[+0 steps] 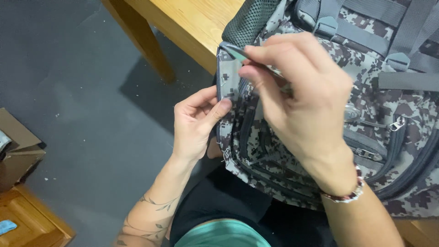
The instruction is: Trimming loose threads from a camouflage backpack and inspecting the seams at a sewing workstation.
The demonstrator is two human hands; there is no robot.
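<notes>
Closest in: dark trousers and a teal shirt hem at the bottom edge, tattooed left forearm coming up from there. Left hand (195, 122) is at the backpack (366, 114), a grey-brown digital camo bag lying w/ one corner over the edge of the wooden table (192, 23) and onto the lap. Left thumb presses on the bag's corner fabric, other fingers curled narrow behind it, pinching the edge by the zip seam. Right hand (297, 98), w/ a beaded bracelet (350, 194) on the wrist, sits over the front of the bag; thumb and forefinger are closed tight on a small thin tool (238, 52), greenish-grey, tip pointing at the top corner of the fabric just above the left thumb. Can't tell what kind of tool it is. Zip pulls (397, 123) show to the right on the bag front, grey straps and buckles further up, black mesh pocket (249, 23) at the top. Beyond: table leg, grey floor (82, 91); cardboard box (18, 146) and a wooden piece at far left
</notes>
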